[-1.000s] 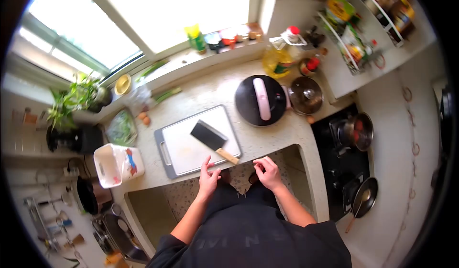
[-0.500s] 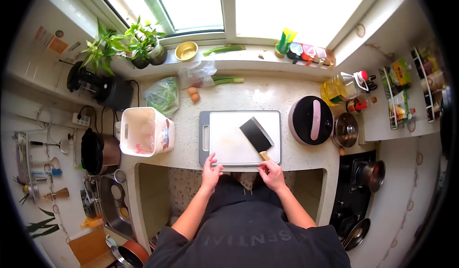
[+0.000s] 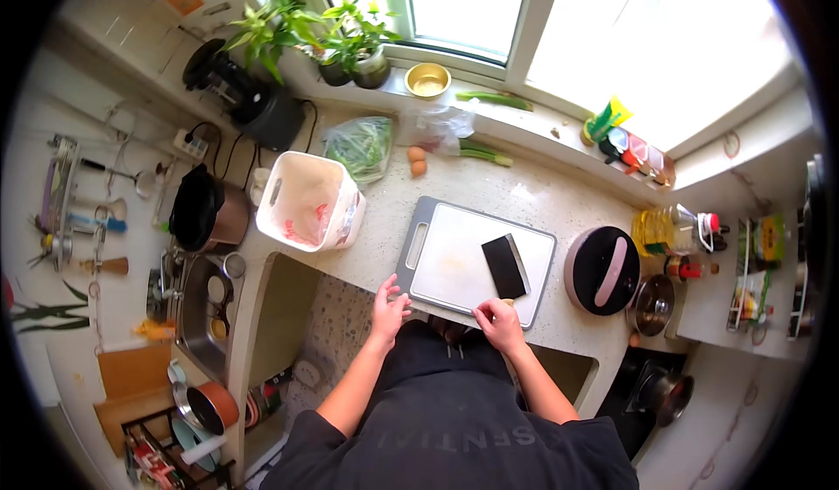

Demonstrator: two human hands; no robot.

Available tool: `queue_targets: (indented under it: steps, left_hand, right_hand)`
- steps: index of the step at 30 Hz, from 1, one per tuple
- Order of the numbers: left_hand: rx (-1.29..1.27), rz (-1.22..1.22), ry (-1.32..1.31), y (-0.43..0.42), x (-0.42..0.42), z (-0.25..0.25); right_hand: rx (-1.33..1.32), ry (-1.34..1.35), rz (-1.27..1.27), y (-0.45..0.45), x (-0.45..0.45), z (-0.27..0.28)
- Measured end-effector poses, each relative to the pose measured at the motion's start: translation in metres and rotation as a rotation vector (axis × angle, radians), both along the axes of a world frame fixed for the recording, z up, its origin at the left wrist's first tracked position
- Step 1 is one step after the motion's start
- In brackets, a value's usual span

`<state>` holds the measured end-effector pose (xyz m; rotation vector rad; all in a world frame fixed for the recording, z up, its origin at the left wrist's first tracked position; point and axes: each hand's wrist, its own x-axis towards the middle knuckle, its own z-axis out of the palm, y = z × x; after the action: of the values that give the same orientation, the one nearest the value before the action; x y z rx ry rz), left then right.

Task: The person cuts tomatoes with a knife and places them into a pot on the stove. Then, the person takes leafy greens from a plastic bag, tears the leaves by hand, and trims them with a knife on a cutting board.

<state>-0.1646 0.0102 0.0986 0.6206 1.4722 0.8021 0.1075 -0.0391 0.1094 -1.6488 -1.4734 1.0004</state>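
Observation:
A cleaver [image 3: 504, 267] with a dark blade lies flat on the white cutting board [image 3: 454, 250] with a grey edge. My right hand [image 3: 499, 325] is at the board's front edge, its fingers curled together over the cleaver's wooden handle, of which only a small bit shows. Whether the fingers grip the handle is hard to tell. Off the board's front left corner, my left hand [image 3: 389, 312] has its fingers apart and holds nothing.
Left of the board stand a white bin [image 3: 312, 201], a bag of greens [image 3: 359, 147] and two eggs [image 3: 418, 161]. A round black cooker [image 3: 601, 271] is at the right, near an oil bottle [image 3: 669, 230]. The sink [image 3: 204, 315] is far left.
The view has turned left, so the counter appears rotated and shifted right. My right hand, earlier apart from the cleaver, is now at its handle. My left hand stays free.

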Motion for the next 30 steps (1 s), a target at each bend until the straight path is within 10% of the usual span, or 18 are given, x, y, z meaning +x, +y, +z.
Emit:
queue_targets:
  steps: [16, 30]
  left_hand:
    - [0.028, 0.282, -0.062, -0.026, -0.037, 0.012]
    - [0.136, 0.672, -0.401, 0.114, -0.113, 0.042]
  right_hand:
    - [0.045, -0.118, 0.373, 0.041, -0.023, -0.007]
    - [-0.061, -0.179, 0.424, 0.162, -0.114, 0.005]
